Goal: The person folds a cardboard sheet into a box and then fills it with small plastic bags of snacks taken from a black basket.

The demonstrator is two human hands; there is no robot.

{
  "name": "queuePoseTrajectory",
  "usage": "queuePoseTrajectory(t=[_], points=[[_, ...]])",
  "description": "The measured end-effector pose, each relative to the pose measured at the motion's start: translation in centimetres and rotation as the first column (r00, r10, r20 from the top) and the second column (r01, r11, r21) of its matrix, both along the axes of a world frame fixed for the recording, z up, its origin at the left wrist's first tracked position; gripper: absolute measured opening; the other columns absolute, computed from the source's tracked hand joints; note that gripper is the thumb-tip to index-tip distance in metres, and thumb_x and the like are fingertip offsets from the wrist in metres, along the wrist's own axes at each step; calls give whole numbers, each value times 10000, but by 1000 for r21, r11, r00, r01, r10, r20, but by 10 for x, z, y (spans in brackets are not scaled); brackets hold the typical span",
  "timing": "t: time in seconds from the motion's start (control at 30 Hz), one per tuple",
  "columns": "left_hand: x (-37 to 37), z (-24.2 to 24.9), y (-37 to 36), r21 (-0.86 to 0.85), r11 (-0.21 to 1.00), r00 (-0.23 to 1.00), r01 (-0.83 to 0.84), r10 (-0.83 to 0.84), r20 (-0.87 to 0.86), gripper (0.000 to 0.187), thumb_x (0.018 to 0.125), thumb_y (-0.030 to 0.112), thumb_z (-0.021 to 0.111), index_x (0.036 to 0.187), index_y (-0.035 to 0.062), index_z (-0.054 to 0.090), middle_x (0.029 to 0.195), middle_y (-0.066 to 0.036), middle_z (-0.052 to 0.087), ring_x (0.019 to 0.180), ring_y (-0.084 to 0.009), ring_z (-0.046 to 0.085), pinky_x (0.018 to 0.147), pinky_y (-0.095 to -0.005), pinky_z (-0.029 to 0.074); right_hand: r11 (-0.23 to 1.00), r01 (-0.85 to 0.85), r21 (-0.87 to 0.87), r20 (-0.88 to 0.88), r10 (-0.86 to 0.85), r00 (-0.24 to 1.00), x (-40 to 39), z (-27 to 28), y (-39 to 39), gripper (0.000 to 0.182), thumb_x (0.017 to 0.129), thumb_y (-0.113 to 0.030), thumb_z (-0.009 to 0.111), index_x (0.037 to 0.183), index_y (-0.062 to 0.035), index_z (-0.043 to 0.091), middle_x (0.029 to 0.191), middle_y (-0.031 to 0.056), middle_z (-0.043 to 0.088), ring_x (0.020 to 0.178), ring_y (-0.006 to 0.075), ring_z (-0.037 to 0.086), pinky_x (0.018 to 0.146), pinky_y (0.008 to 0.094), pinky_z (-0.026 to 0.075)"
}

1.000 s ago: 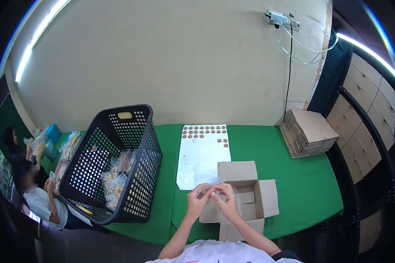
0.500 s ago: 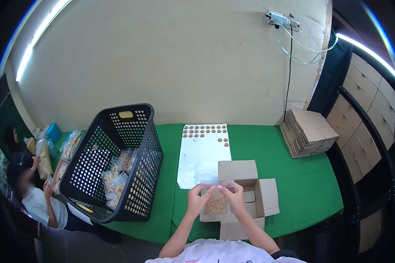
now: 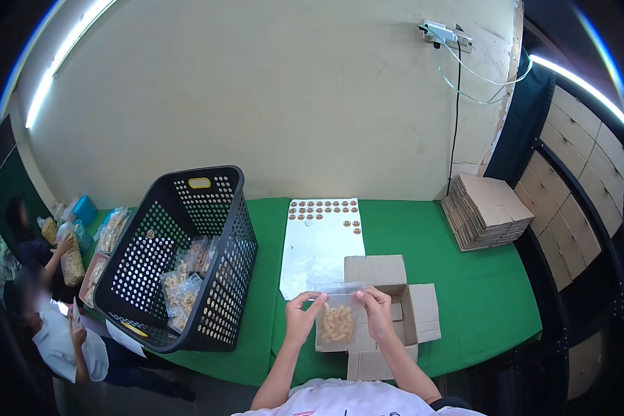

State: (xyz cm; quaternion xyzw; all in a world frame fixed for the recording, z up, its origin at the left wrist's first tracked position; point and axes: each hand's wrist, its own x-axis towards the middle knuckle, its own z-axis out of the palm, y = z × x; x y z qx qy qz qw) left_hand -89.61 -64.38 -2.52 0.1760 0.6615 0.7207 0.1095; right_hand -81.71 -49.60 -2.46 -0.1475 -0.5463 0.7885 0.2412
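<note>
A clear bag of pale curved snack pieces (image 3: 338, 323) hangs upright between my hands, in front of an open cardboard box (image 3: 423, 312). My left hand (image 3: 303, 315) pinches the bag's upper left edge. At the upper right edge, my right hand (image 3: 376, 310) pinches the plastic too. Behind the bag lies a white sheet (image 3: 319, 253) with rows of small round brown stickers (image 3: 324, 206) along its top.
A black perforated basket (image 3: 225, 277) holding several filled bags (image 3: 184, 291) stands at left. Stacked flat cardboard (image 3: 489, 211) lies at right on the green cloth (image 3: 478, 298). Two people are at the far left, one in a light shirt (image 3: 73, 343), near more bags (image 3: 71, 260).
My hands have moved apart to the bag's upper sides, and its contents show more fully. At the far left, the people's arms and bodies have shifted.
</note>
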Motion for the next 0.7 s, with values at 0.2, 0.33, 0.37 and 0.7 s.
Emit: queuePoseTrajectory(t=[0.2, 0.33, 0.37, 0.7], points=[[-2, -3, -5, 87, 996, 999, 0, -4, 50, 134, 814, 91, 599, 818, -34, 648, 785, -68, 655, 747, -98, 581, 723, -226, 436, 999, -43, 27, -39, 44, 998, 1, -4, -2, 148, 811, -70, 536, 783, 17, 653, 755, 5, 559, 739, 78, 498, 676, 210, 365], [-3, 1, -10, 84, 995, 997, 45, -50, 59, 159, 838, 104, 568, 847, -34, 646, 811, -63, 654, 784, -99, 579, 766, -231, 426, 998, -59, 26, -21, 59, 998, 8, 0, -4, 152, 812, -62, 547, 794, 41, 658, 773, 36, 559, 741, 114, 505, 710, 245, 372], [-4, 1, -11, 77, 995, 995, 64, -70, 73, 166, 844, 109, 560, 863, -33, 644, 829, -63, 654, 795, -98, 577, 779, -234, 423, 998, -50, 32, -17, 51, 999, 9, -1, -3, 154, 818, -70, 548, 811, 39, 657, 775, 35, 558, 738, 107, 502, 702, 240, 371], [32, -36, 4, -314, 948, 910, 57, -178, -374, 733, 708, 277, 717, 1281, 14, 342, 1238, -154, 370, 1141, -269, 406, 933, -364, 362, 979, 68, 192, 63, -81, 995, 15, -17, -1, 197, 862, -134, 546, 966, 12, 627, 934, 13, 565, 845, 95, 541, 731, 258, 466]])
